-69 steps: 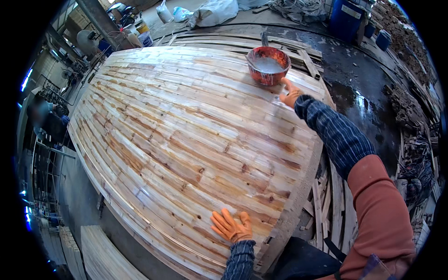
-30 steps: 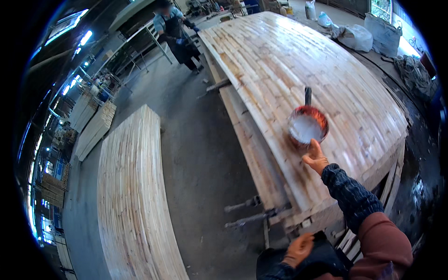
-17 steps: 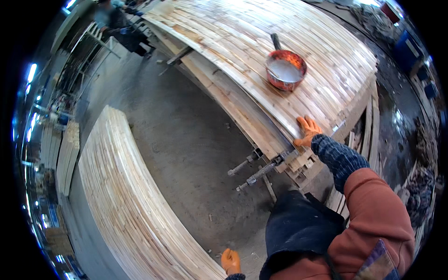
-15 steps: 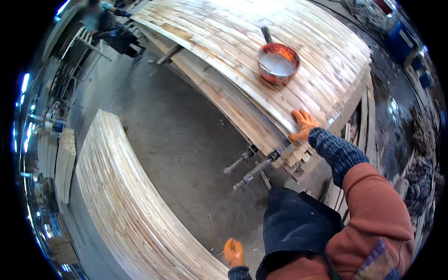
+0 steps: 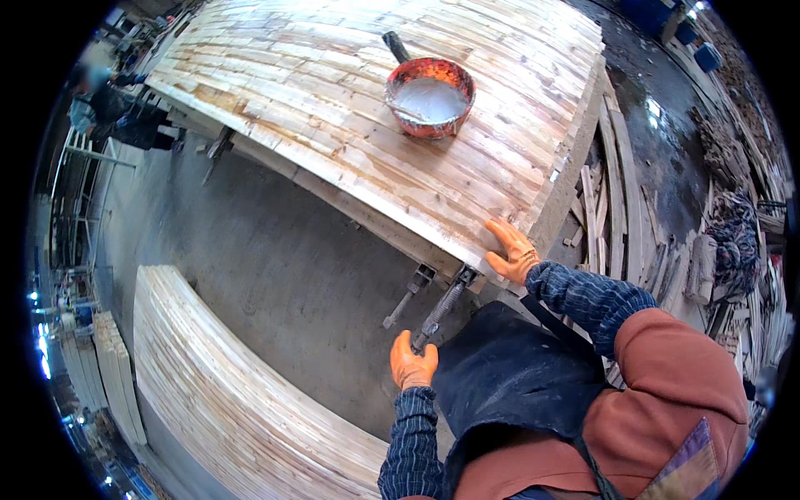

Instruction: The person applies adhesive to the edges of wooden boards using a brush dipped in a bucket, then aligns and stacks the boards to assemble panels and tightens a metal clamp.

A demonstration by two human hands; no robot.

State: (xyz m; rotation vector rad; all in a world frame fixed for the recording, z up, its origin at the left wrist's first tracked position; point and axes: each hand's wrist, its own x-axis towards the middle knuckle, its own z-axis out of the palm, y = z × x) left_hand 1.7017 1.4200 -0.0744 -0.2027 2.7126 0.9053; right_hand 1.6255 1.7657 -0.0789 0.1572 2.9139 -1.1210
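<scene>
A person looks down at a wide wooden panel (image 5: pixel 325 125) made of pale and brown strips, running from the upper left to a near corner at the middle. Both hands wear orange gloves. The right hand (image 5: pixel 513 252) rests on that corner, palm down, with its thumb and fingers spread. The left hand (image 5: pixel 412 363) is lower, at the outer end of a threaded rod (image 5: pixel 442 310) that sticks out from below the panel's edge. Its thumb and fingers stand apart there; whether they grip the rod, I cannot tell. A second rod (image 5: pixel 406 303) juts out just beside the first.

On the panel, beyond the right hand and apart from it, an orange-red pot (image 5: pixel 427 131) sits upright, holding milky liquid (image 5: pixel 433 98). Its dark handle (image 5: pixel 397 47) points away to the upper left.

The person wears a dark apron (image 5: pixel 521 367) over a rust-coloured top (image 5: pixel 683 358), with striped blue cuffs. At the lower left, a long stack (image 5: pixel 242 383) of pale wood lies near the grey floor (image 5: pixel 267 242). Scrap wood (image 5: pixel 614 179) lies to the right of the panel. At the upper left, another person (image 5: pixel 125 117) stands by the panel's far end.
</scene>
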